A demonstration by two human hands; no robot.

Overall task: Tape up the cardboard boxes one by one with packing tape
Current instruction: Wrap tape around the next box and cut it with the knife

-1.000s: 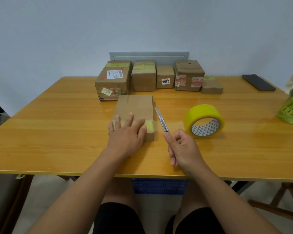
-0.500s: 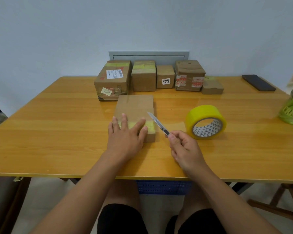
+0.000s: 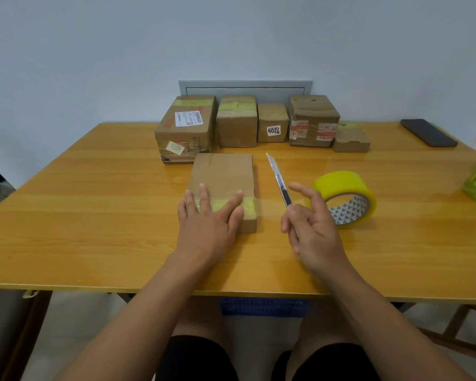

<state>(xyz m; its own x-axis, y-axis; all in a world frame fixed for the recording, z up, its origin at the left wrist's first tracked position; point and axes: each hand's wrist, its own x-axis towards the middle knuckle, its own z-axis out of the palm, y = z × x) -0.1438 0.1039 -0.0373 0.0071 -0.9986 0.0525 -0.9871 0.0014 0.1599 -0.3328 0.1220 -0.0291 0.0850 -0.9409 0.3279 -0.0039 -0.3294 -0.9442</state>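
Left hand presses flat, fingers spread, on the light, stiff flat box; right hand pinches the knife by its handle.

Left hand: palm down, fingers straight and spread, forearm extended forward. Right hand: raised, thumb and lower fingers pinching a utility knife, index finger extended.
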